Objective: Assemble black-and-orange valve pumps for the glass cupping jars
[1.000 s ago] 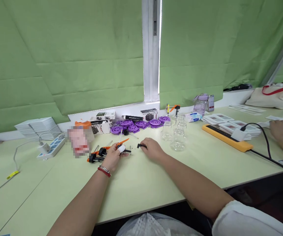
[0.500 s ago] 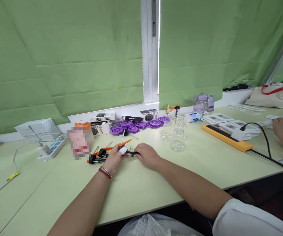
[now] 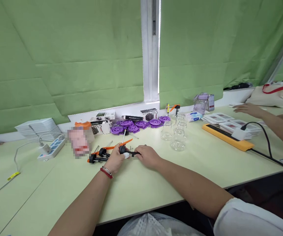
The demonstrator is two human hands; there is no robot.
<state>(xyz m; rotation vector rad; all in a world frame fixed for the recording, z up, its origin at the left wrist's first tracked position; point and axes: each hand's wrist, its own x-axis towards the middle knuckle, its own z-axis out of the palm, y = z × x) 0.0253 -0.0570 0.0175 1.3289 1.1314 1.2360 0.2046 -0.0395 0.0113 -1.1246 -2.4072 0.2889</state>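
Near the middle of the table, my left hand (image 3: 116,159) is closed round the round black end of a black part (image 3: 129,152) that has an orange strip (image 3: 127,142) and a metal rod beside it. My right hand (image 3: 147,156) pinches the thin right end of the same part. A white wrap covers a fingertip of my left hand. Similar black parts (image 3: 95,159) with orange strips lie just left of my left hand. Behind both hands are several purple wheel-like pieces (image 3: 141,124).
Several clear glass vessels (image 3: 178,142) stand to the right. A yellow power strip (image 3: 226,137) lies beside stacked cards (image 3: 218,117), near another person's hand (image 3: 248,109). At left are a white power strip (image 3: 55,148) and a stack of white sheets (image 3: 36,127).
The black part has turned in my hands, so its round black end now shows at my left fingers. The other person's hand has moved left and farther back, above the cards.
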